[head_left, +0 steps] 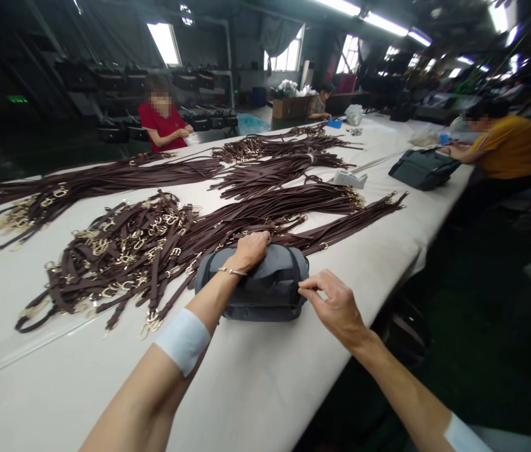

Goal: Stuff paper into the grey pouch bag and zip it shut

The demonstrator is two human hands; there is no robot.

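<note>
A dark grey bag (265, 292) lies on the white-covered table in front of me. My left hand (252, 251) reaches over its top with curled fingers and grips the far upper edge; the fingertips are partly hidden. At the bag's right end, my right hand (334, 304) is closed in a pinch, thumb against forefinger. Whatever sits between those fingertips is too small to make out. Just beyond the bag lie dark brown straps (246, 213) with gold-coloured metal fittings, and a tangled heap of similar straps (128, 251) is to its left.
More brown straps (152, 174) spread across the table (359, 257). A second grey bag (423, 168) stands at the right edge by a person in yellow (514, 147). Across the table are a person in red (164, 122) and another person (321, 103). A small white box (349, 179) lies among the straps.
</note>
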